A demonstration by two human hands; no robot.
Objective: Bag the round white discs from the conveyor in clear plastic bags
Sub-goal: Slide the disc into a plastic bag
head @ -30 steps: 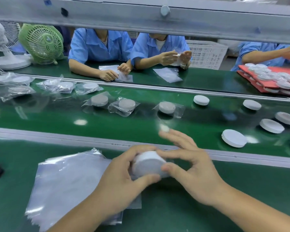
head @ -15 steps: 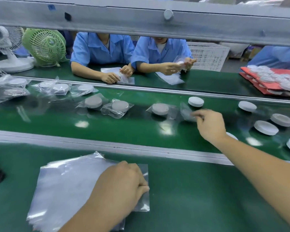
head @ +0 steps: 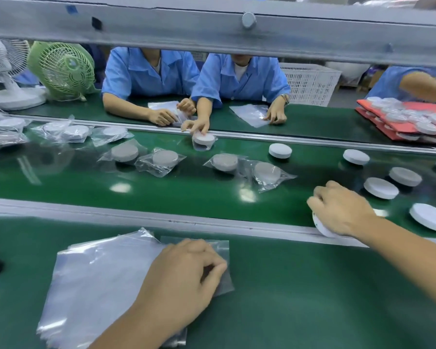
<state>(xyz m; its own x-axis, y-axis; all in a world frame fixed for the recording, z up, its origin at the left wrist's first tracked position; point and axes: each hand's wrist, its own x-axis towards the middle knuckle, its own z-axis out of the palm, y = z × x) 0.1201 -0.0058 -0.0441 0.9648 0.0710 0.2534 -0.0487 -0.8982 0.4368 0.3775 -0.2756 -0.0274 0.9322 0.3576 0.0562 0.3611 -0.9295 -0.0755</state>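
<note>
On the belt (head: 186,195) edge our right hand (head: 342,212) grips a white disc (head: 321,229) to lift it | our left hand (head: 184,275) pinches the top clear bag (head: 219,250) on the desk (head: 312,298), so we can open it.

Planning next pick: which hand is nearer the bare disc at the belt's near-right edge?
Right. Right hand grips another disc just left of the bare disc; left hand pinches the bags, far left.
</note>
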